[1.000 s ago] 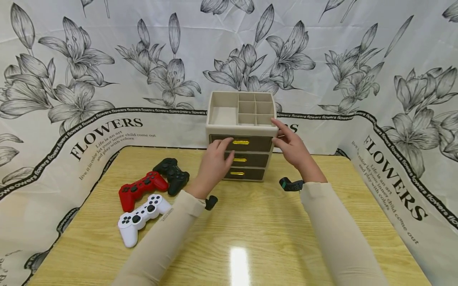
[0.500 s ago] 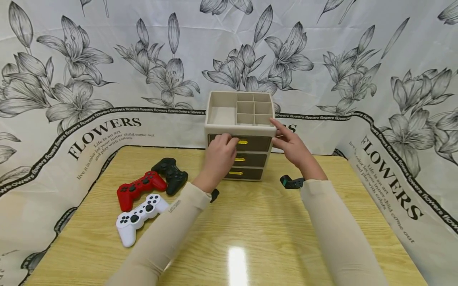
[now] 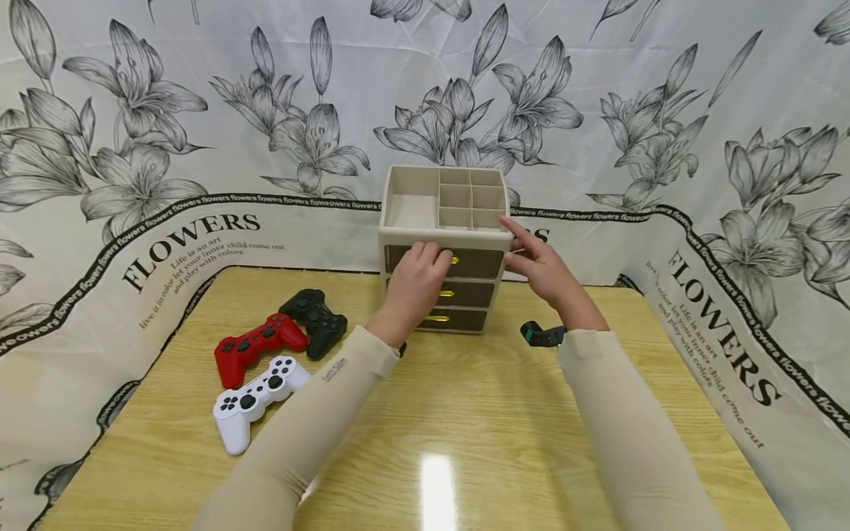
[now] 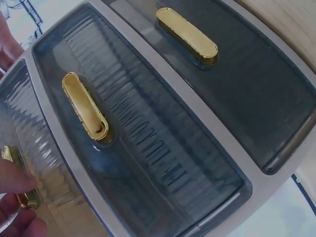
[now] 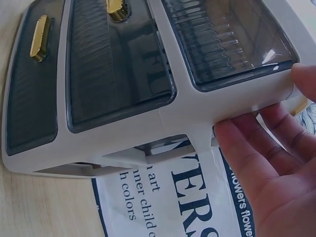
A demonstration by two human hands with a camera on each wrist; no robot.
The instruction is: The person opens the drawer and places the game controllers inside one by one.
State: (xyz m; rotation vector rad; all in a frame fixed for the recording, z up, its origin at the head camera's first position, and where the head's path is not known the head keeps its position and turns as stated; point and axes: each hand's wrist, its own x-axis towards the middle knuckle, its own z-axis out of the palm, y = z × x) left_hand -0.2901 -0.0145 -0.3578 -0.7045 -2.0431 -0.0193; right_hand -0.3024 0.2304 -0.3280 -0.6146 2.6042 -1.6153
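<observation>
A cream desktop drawer organizer point(image 3: 441, 235) with dark see-through drawer fronts stands at the back of the table, and all its drawers are in. With thumb and fingers, my left hand point(image 3: 415, 284) pinches the gold handle point(image 4: 14, 157) of the top drawer point(image 4: 54, 182). In the head view that hand covers the left part of the drawer fronts. My right hand point(image 3: 544, 269) holds the organizer by its upper right corner, one finger at the top rim and others against the side wall point(image 5: 197, 113).
White point(image 3: 259, 402), red point(image 3: 259, 346) and black point(image 3: 315, 321) game controllers lie together at the left of the wooden table point(image 3: 491, 435). The organizer's top tray point(image 3: 412, 203) has one large and several small compartments. A flower-printed cloth point(image 3: 319, 243) hangs behind.
My left hand has moved up and right onto the top drawer's handle, and its fingers have closed there. The right hand keeps its place at the organizer's corner.
</observation>
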